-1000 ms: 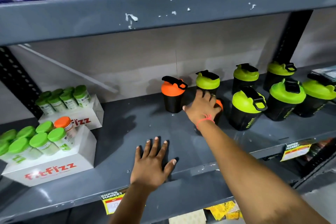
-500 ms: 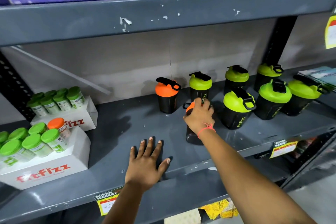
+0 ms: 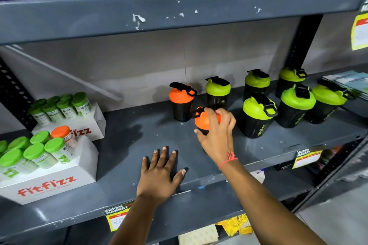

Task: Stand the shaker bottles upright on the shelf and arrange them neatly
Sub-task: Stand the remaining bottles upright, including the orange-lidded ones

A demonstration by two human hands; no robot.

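I am gripping the orange-lidded shaker [image 3: 205,120] by its cap with my right hand [image 3: 217,135], front row, just before the upright orange shaker [image 3: 181,101]. My left hand [image 3: 159,173] is lying flat, fingers spread, on the shelf [image 3: 123,141]. I am aiming to seat its base flat, level with the green-lidded shaker [image 3: 257,117].

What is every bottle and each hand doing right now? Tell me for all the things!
Orange-lid shaker in hand: gripped at the lid, body mostly hidden.
Back orange-lid shaker: upright, lid closed.
Green-lid shakers: six, all upright, lids closed.
Right hand: fingers closed over the shaker lid.
Left hand: flat on the shelf, fingers spread, empty.
Small green-cap jars: standing in white boxes, capped.
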